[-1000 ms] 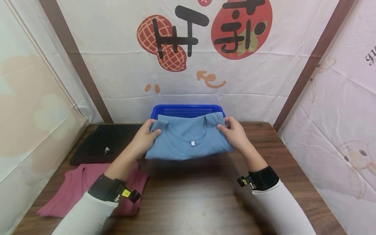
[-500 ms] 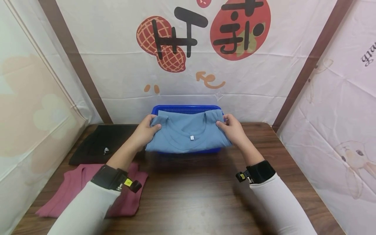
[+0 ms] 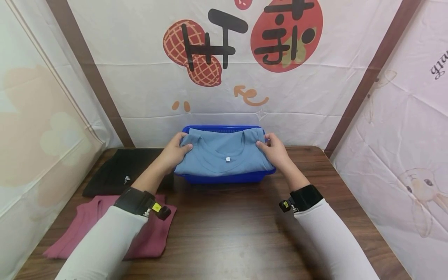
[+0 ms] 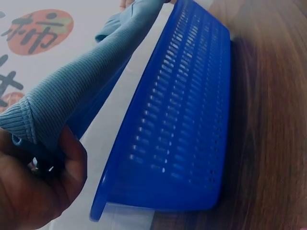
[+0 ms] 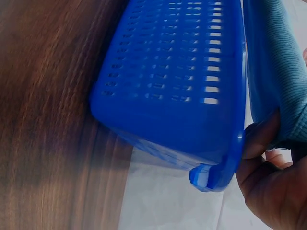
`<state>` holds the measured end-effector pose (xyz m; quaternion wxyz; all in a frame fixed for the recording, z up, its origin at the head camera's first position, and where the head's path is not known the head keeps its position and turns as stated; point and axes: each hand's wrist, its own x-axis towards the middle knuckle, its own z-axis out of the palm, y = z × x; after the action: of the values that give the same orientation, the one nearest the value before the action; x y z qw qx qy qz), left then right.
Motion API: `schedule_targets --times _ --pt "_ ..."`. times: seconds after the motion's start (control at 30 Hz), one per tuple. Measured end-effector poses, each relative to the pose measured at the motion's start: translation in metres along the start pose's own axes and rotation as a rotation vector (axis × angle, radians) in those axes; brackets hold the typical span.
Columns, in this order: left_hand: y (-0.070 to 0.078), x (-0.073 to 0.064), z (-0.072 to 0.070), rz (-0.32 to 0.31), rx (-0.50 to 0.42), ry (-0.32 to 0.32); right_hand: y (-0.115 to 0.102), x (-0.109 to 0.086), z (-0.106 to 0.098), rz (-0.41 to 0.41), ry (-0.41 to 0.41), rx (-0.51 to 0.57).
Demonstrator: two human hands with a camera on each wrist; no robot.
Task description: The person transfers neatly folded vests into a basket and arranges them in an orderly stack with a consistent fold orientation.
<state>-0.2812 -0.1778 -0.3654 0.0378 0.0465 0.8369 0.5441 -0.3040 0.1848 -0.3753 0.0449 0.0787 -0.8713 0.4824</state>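
A folded light-blue T-shirt (image 3: 224,157) with a small white neck label is held level between both hands, over the blue plastic basket (image 3: 224,178). My left hand (image 3: 174,151) grips its left end, thumb on top; the left wrist view shows the fingers curled round the ribbed fabric (image 4: 91,76). My right hand (image 3: 276,149) pinches the right end in the same manner. In both wrist views the shirt lies just above the rim of the perforated basket (image 5: 168,72), with a gap between them. The basket's inside is hidden by the shirt.
Left of the basket lies a folded black garment (image 3: 119,171) with a small white mark. In front of it is a folded pink garment (image 3: 150,237), partly under the left forearm. All stand on a brown wooden table (image 3: 224,233); a printed white curtain (image 3: 147,93) hangs behind.
Both hands have carried the blue T-shirt away from the body, further over the basket. More of the basket's front wall now shows beneath the shirt. The other garments have not moved.
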Motion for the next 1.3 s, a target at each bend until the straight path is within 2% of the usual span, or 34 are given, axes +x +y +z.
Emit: schedule_targets --times 0.27,0.6,0.9,1.1,1.3 --pt "-0.006 0.017 -0.002 0.012 -0.01 0.0 0.008 0.012 0.004 0.003 -0.008 0.015" --pt "-0.02 0.027 -0.007 0.023 0.069 0.011 0.014 0.027 0.014 -0.002 0.008 0.0" --pt "-0.011 0.047 -0.005 0.095 0.107 0.038 0.019 0.037 0.007 -0.013 0.023 -0.02" --pt "-0.01 0.056 -0.005 0.099 0.131 0.044 0.021 0.042 0.009 0.007 0.044 -0.02" --pt "-0.014 0.06 -0.008 0.099 0.15 0.067 0.021 0.048 0.012 -0.024 0.068 -0.067"
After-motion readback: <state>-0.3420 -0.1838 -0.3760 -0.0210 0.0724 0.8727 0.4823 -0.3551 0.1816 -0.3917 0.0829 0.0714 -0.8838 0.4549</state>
